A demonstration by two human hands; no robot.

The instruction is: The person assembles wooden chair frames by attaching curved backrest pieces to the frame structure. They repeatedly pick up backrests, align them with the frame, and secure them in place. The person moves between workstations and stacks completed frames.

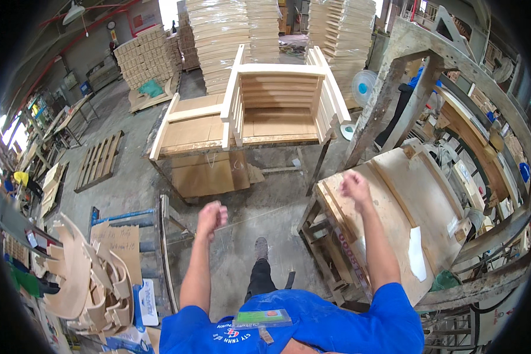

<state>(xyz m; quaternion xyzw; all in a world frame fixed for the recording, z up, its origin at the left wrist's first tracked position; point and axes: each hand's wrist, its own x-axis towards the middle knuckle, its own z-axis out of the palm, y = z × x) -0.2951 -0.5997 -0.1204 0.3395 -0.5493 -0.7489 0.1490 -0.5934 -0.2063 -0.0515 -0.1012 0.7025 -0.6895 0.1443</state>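
Both hands are hanging empty in mid-air — left hand [211,217] curled shut over the floor, right hand [354,186] loosely closed above the plywood bench [395,218]. Judged between steps; the slatted wooden frame [277,97] is sitting ahead on its stand — next move likely calling for stepping up to it.

Under the right hand [355,187], a pale, matt plywood worktop [395,218] with a rough, worn edge is seen. Ahead of both hands, an unfinished, smooth light-wood slatted chair frame [277,94] is set on a dull brown board table [206,127]. Below the left hand [211,217], a grey, rough concrete floor [242,206] is shown. Left of that hand, curved bare-wood pieces [82,277] are stacked, matt and unpainted.
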